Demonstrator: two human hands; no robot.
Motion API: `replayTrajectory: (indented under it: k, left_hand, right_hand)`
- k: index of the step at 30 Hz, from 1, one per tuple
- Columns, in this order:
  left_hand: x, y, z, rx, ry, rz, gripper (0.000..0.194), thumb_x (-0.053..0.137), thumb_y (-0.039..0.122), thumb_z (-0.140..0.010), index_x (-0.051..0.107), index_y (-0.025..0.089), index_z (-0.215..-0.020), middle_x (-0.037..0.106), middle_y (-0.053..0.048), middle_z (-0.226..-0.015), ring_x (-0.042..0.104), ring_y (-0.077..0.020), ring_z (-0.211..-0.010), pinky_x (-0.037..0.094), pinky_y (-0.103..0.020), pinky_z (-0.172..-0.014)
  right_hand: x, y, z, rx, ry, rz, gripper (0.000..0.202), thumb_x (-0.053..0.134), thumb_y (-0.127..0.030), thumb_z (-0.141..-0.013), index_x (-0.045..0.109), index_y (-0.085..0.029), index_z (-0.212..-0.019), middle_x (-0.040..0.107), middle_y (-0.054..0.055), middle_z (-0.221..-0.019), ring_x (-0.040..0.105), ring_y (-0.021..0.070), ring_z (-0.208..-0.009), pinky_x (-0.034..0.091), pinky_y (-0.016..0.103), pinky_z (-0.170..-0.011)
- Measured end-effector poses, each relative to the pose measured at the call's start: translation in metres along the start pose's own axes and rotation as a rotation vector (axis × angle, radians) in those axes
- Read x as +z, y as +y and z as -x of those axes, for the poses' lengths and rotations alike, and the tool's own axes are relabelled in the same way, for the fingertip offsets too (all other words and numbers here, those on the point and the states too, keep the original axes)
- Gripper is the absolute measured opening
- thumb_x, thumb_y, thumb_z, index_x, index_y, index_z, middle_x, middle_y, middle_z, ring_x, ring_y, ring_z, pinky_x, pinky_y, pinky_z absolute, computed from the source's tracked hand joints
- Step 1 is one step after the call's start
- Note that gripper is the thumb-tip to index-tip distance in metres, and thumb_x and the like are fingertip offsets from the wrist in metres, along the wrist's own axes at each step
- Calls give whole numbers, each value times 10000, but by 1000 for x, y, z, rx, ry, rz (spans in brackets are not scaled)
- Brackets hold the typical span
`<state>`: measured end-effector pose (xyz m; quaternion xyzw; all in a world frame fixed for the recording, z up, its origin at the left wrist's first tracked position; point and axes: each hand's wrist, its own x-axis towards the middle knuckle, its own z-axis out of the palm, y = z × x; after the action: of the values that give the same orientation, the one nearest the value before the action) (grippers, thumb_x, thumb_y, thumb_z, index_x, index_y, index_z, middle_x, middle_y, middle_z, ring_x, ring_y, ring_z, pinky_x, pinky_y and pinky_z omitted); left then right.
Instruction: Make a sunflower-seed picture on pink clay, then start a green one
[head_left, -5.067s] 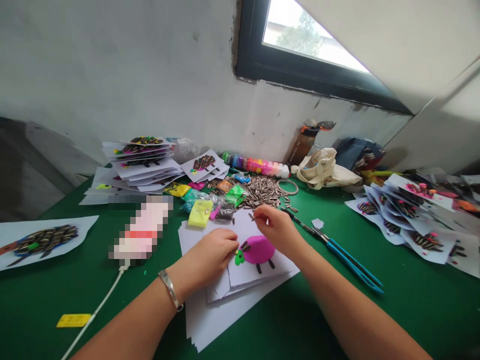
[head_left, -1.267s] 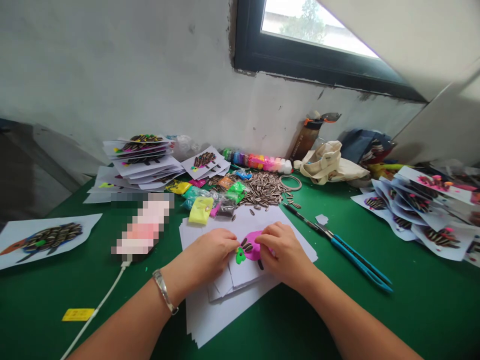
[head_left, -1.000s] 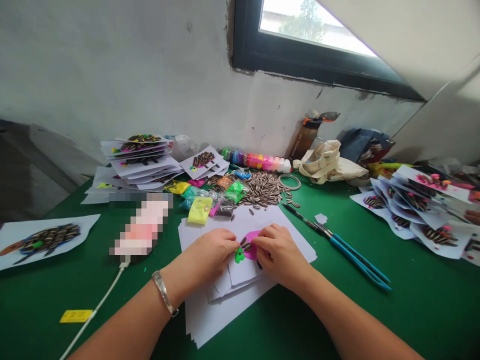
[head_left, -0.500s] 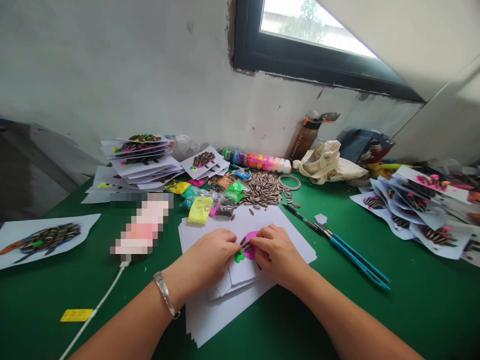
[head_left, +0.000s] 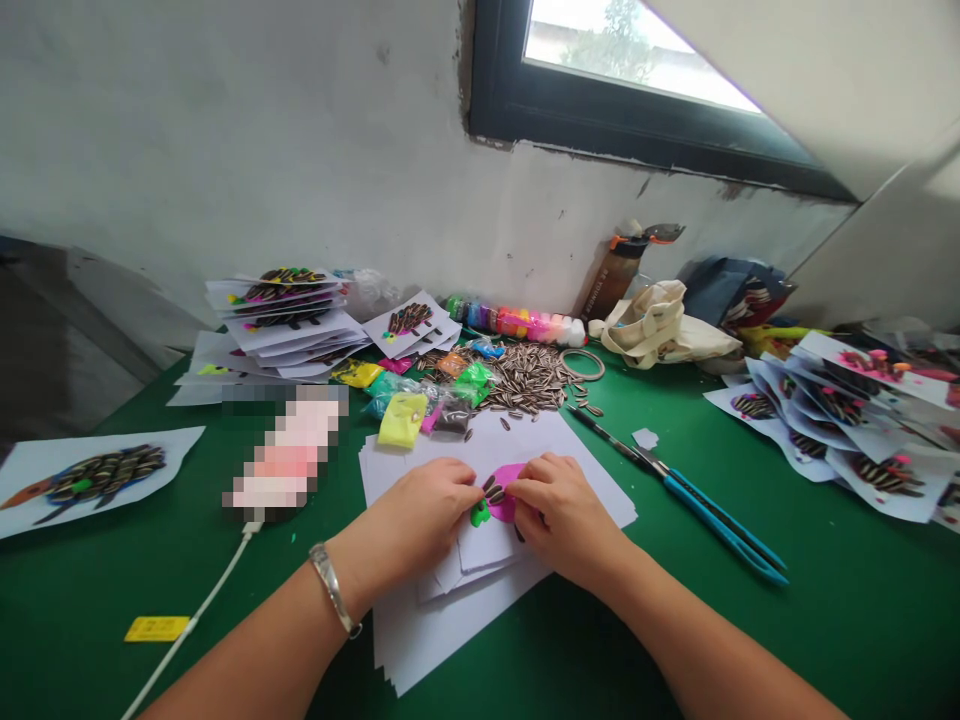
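Several striped sunflower seeds (head_left: 493,491) sit on the left part of a flat magenta clay shape (head_left: 508,508), beside a small green clay piece (head_left: 480,514). These lie on a white paper sheet (head_left: 480,551) on top of a paper stack. My left hand (head_left: 431,505) has thumb and fingers pinched together, tips touching the seeds' left ends by the green clay. From the other side, my right hand (head_left: 559,505) pinches its fingertips over the magenta clay, just right of the seeds. Whatever lies between either hand's fingertips is hidden.
Behind the papers are a heap of sunflower seeds (head_left: 529,378) and coloured clay packets (head_left: 403,420). Blue-handled tweezers (head_left: 724,525) lie right, a cabled phone-like blurred object (head_left: 289,455) left. Seed-picture piles (head_left: 289,330) flank both sides. A bottle (head_left: 615,275) stands by the wall.
My right hand's fingertips have drawn slightly right, away from the seeds, so more magenta clay shows. My left hand stays by the green clay. The view has shifted slightly.
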<state>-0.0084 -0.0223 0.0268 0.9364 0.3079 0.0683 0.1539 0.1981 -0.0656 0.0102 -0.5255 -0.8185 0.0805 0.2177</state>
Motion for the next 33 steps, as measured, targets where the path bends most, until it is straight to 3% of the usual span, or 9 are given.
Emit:
replayTrajectory:
  k: [12, 17, 23, 33]
  left_hand:
    - [-5, 2, -2, -17, -9, 18, 133, 499, 150, -915, 602, 179, -836, 593, -42, -863, 556, -192, -847, 441, -289, -745]
    - [-10, 7, 0, -43, -33, 3, 45, 621, 220, -840, 610, 179, -855, 606, -42, -864, 569, -213, -857, 455, -305, -732]
    - [-9, 10, 0, -63, -32, -24, 126, 657, 264, -816, 641, 180, -908, 616, -58, -914, 580, -223, -852, 474, -316, -733]
    - [-7, 10, 2, -75, -13, -15, 118, 654, 253, -818, 642, 176, -907, 607, -61, -932, 583, -224, -868, 484, -322, -766]
  right_hand:
    - [-1, 20, -7, 96, 49, -60, 194, 567, -107, -833, 732, -208, -810, 649, 33, -820, 560, 171, -810, 377, 301, -785]
    - [-7, 37, -37, 157, -37, 173, 251, 515, -125, -887, 743, -210, -949, 701, 46, -874, 607, 165, -836, 402, 256, -751]
    - [0, 36, -81, 146, -96, 375, 257, 482, -205, -919, 732, -174, -867, 710, 97, -875, 617, 212, -860, 389, 294, -740]
    - [15, 33, -88, 113, -148, 416, 195, 477, -84, -881, 661, -147, -891, 666, 113, -905, 593, 220, -853, 381, 299, -724]
